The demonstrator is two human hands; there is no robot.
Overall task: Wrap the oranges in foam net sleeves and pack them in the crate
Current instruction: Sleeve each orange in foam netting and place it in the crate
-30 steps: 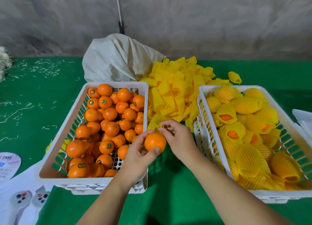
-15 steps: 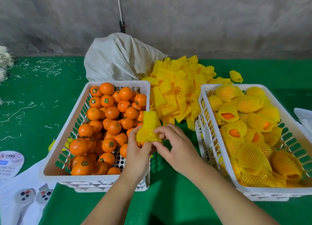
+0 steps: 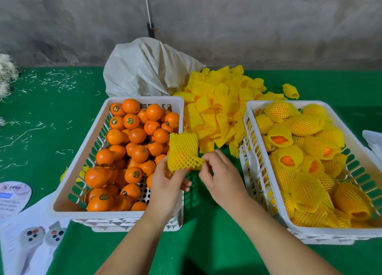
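Note:
Between the two crates, my left hand (image 3: 165, 181) holds an orange covered by a yellow foam net sleeve (image 3: 183, 152); the sleeve's empty top stands above it. My right hand (image 3: 221, 175) pinches the sleeve's lower right edge. The white crate on the left (image 3: 68, 167) is full of bare oranges (image 3: 132, 140). The white crate on the right (image 3: 251, 155) holds several oranges wrapped in yellow sleeves (image 3: 306, 161). A heap of loose yellow sleeves (image 3: 219, 105) lies behind the hands, between the crates.
A white woven sack (image 3: 148, 68) lies behind the left crate against the grey wall. Printed sheets (image 3: 26, 233) lie at the lower left on the green cloth (image 3: 41, 119). White scraps are scattered at the far left. A white object (image 3: 372, 138) shows at the right edge.
The orange in my left hand was bare a second ago. My right hand brought a sleeve from the heap and pulled it down over the orange, which is now covered.

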